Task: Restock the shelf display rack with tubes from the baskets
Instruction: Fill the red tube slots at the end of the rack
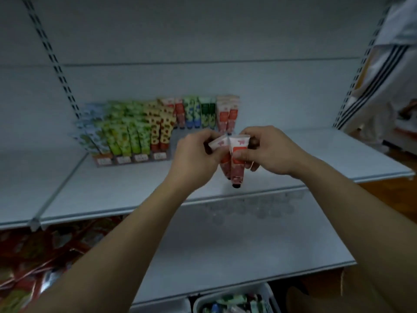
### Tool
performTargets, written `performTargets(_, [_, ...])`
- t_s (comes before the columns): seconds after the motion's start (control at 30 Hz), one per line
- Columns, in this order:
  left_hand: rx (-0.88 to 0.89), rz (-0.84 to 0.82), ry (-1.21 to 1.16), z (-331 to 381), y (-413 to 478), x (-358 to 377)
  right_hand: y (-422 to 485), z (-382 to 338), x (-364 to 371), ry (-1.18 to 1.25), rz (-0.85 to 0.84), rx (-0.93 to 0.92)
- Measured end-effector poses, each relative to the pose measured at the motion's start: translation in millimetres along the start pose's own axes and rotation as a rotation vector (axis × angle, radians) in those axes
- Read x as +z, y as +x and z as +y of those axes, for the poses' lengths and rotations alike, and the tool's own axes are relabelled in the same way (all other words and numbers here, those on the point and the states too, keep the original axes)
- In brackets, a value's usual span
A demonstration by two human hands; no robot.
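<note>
Red tubes in both curled hands

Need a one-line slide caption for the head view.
The left hand and right hand hold red-and-white tubes over the shelf, before the display rack.

Shop: slotted shelving, tube rack

Dim white shop shelves against a pale back panel (slotted uprights either side); brown wooden floor at right.
</note>
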State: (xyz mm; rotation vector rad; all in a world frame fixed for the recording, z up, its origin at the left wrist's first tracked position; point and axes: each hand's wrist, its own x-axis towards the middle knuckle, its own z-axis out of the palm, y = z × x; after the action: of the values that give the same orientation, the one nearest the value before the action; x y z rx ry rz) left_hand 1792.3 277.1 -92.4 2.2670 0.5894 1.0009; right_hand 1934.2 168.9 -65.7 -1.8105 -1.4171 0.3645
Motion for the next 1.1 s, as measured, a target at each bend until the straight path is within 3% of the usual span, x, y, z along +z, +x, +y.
performTargets(0.23, [0.060, 0.031, 0.134, 22.3, 83.0, 2.2, 65.8, 18.5, -49.5, -0.095, 0.291, -0.029])
performTargets(0.4, [0.035, 0.068, 0.184, 7.7, 127.0, 15.8, 111.5, 50.3, -50.8, -0.130, 0.381, -0.079])
performTargets(0.8, [0.101, 0.014, 0.357, -38.1, 150.1, 48.9, 142.8, 90.4, -25.8, -0.034, 0.365, -0.084])
performTargets(1.1, [0.187, -0.089, 0.491, -38.2, 149.0, 52.2, 137.2, 89.6, -15.5, -0.242, 0.395, -0.118])
